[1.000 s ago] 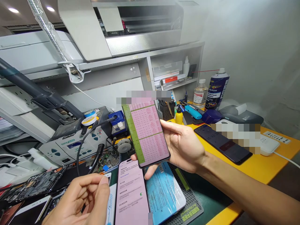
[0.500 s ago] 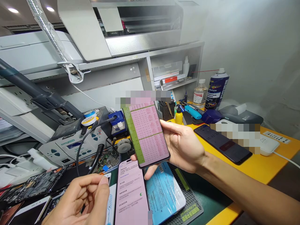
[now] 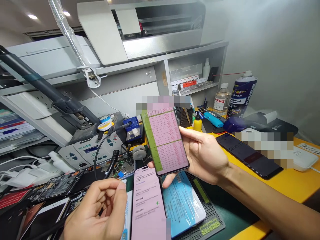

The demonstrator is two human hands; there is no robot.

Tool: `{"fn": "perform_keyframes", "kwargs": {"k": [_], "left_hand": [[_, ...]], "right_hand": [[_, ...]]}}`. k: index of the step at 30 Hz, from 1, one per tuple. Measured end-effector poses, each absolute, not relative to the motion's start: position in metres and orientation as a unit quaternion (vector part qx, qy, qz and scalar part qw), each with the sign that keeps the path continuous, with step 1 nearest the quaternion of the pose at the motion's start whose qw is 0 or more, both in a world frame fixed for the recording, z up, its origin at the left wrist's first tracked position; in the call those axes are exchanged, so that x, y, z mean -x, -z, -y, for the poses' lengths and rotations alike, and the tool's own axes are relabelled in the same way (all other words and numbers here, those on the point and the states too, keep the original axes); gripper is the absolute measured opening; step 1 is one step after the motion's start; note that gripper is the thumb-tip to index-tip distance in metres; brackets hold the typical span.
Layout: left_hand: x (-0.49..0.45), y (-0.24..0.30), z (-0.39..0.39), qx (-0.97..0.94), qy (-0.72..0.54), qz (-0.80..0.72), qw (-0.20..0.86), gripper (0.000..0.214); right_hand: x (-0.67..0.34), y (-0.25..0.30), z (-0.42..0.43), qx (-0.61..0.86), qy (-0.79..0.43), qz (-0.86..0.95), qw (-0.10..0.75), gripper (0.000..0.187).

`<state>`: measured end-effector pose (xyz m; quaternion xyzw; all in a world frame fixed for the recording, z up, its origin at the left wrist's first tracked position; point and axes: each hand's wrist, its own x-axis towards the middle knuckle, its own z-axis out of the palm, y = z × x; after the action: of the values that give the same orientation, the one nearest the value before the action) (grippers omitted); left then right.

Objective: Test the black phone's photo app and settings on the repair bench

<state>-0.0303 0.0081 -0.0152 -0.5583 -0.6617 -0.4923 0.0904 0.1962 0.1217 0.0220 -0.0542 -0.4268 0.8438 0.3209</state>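
My right hand (image 3: 203, 156) holds a lit phone (image 3: 166, 140) tilted up above the bench, its screen showing a pink table with a green strip down the left side. My left hand (image 3: 100, 210) hovers low at the front left with its fingers curled in loosely and thumb against forefinger; what it holds, if anything, I cannot make out. Under the held phone lie a second lit phone (image 3: 147, 203) with a pink menu screen and a phone wrapped in blue film (image 3: 182, 203), both on a dark work mat (image 3: 212, 216).
A dark phone (image 3: 247, 155) lies on the yellow table (image 3: 297, 186) at right, near a spray can (image 3: 241, 95), a clear bottle (image 3: 221, 100) and a small yellow bottle (image 3: 197, 122). A soldering station (image 3: 92, 150) with cables and stripped phone parts (image 3: 50, 190) crowd the left. Shelves and a large machine stand behind.
The view has shifted a little, so everything sits slightly to the right and lower. Both hands keep the same pose and the phone stays held up.
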Motion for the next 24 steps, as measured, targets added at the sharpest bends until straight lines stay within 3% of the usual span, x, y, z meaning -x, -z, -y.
{"fn": "perform_keyframes", "kwargs": {"k": [24], "left_hand": [[0.027, 0.016, -0.006, 0.57, 0.482, 0.656, 0.113, 0.011]], "right_hand": [[-0.196, -0.02, -0.122, 0.036, -0.848, 0.417, 0.325, 0.058]]}}
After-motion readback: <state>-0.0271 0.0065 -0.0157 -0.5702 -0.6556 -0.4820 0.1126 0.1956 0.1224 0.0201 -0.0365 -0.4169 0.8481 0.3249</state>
